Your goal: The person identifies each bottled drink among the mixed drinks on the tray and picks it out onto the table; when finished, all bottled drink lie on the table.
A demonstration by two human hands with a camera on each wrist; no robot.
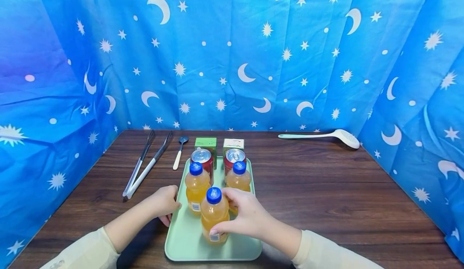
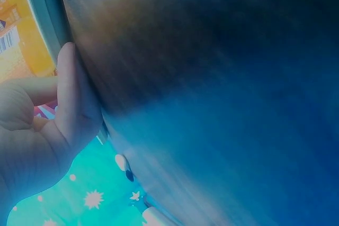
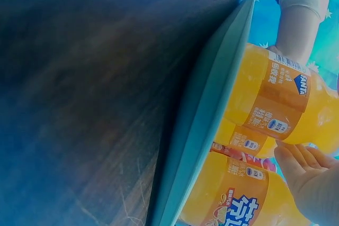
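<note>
My right hand holds an orange Fanta bottle with a blue cap, upright over the near part of a pale green tray. The thumb lies across the front of the bottle and the fingers reach behind it. At the tray's left edge, my left hand pinches the rim; its fingertips show along the outside of the tray in the left wrist view. Two more orange bottles stand on the tray, one at the left and one at the right, partly hidden by my right hand.
Behind the bottles are two red cans with silver tops and two small boxes, one green and one white-topped. Tongs and a spoon lie left. A slotted spoon lies back right, before the blue curtain.
</note>
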